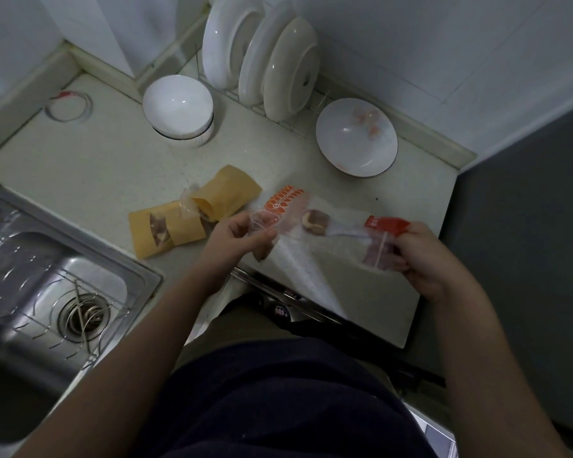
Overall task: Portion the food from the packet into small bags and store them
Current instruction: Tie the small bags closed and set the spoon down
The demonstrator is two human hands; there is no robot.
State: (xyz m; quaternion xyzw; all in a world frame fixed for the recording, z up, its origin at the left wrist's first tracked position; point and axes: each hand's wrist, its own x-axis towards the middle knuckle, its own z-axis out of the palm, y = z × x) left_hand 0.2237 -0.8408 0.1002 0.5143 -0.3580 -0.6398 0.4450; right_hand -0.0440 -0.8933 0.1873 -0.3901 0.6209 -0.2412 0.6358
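near the front edge of the countertop [96, 166], the right hand [417, 259] pinches a small zip bag [379, 251] near its mouth, with thumb and curled fingers closed on the film. the left hand [235, 238] also has curled fingers and pinches the edge of a clear bag [262, 223]. if these are one bag or two, i cannot tell. between the hands the clear packet [283, 201] with orange top lies flat, with a few food pieces [315, 221] inside. the bags look very light, soft and slippery, so it is better to hold them at the stiffer zip rim. the pieces seem small and firm, easy to drop.
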